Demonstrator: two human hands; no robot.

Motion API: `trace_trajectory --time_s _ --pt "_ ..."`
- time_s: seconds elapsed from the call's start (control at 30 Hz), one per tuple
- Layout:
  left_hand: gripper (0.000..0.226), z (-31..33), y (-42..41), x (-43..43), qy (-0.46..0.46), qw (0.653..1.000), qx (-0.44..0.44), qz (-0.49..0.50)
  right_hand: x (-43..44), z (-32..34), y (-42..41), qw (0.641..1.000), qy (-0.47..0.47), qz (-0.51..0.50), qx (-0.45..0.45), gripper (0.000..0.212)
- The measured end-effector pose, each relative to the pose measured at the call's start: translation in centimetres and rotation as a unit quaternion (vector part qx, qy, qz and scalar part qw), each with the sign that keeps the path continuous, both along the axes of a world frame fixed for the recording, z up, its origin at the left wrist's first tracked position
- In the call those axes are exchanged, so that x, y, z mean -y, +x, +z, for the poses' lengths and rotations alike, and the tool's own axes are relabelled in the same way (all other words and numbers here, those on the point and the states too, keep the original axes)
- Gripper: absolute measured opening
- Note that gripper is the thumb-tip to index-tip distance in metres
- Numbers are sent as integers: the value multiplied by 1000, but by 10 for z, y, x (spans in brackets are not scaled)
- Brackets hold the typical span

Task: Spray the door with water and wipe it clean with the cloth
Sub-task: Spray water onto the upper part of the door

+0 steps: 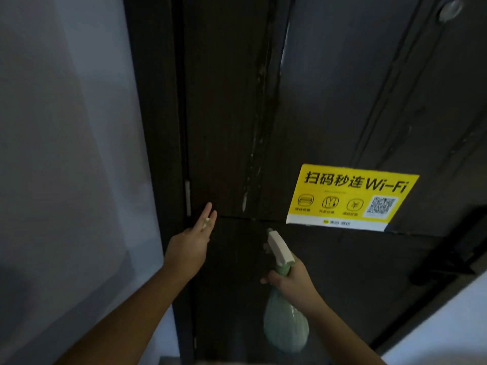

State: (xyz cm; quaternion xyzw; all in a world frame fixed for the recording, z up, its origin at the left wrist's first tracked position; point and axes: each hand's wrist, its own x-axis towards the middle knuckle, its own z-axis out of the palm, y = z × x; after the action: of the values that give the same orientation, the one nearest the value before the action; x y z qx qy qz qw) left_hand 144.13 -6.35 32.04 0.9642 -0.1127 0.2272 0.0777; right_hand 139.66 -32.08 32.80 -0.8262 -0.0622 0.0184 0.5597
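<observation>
Two hands at dark door [342,101], right hand [291,279] gripping spray bottle [286,325], left hand [191,242] fingers straight, perhaps touching it

The spray bottle [286,330] is blurring at six o'clock; the door handle [448,262] is running off at four o'clock.

dark wood-grain door [232,127], pale plastic spray bottle [286,330]
</observation>
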Motion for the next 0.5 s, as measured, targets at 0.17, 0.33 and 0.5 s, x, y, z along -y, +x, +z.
trace_trajectory --time_s 0.17,0.33,0.5 --pt "84 -86 -22 5 21 991 -120 56 -3 -63 1 996 -7 33 -87 70" --pt "94 -129 -22 13 -5 983 -152 103 -11 -95 14 989 -48 62 -126 63" --pt "94 -174 -13 26 -31 989 -112 96 -24 -127 45 992 -39 84 -87 63"
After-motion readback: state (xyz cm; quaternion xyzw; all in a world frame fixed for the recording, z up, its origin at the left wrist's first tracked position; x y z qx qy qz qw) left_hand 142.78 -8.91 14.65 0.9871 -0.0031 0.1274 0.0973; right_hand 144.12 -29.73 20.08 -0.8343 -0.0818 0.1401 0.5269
